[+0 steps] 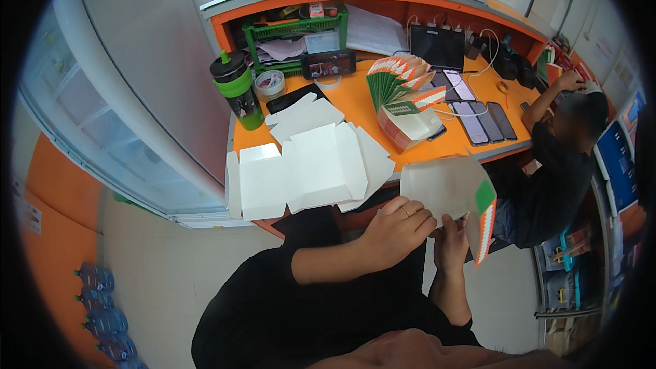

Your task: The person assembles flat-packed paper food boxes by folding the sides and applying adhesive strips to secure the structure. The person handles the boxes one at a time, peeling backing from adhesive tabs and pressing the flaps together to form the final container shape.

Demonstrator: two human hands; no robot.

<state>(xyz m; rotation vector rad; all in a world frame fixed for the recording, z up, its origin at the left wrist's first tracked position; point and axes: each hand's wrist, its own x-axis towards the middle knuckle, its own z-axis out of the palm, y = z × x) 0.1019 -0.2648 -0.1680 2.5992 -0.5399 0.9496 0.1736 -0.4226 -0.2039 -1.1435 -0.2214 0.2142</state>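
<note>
A partly folded paper box (437, 181) is in front of me, off the desk's front edge. Its pale inner side faces up, and its right flap has green and orange print. My left hand (402, 229), with a ring on one finger, is closed on the near edge of the box. My right hand (451, 244) grips the same edge from below, thumb up; some of its fingers are hidden. Left of the box, flat white carton blanks (318, 167) lie in a loose pile overhanging the desk edge. Beyond it stands a nested stack of folded boxes (403, 99), green, orange and white.
On the orange desk (355, 99) are a green-lidded bottle (237, 92), tape rolls (269, 84), a propped phone (329, 64), several phones (470, 123) and cables. A green basket (294, 31) stands behind. A person (567, 157) sits at right; a glass-door fridge (109, 102) is left.
</note>
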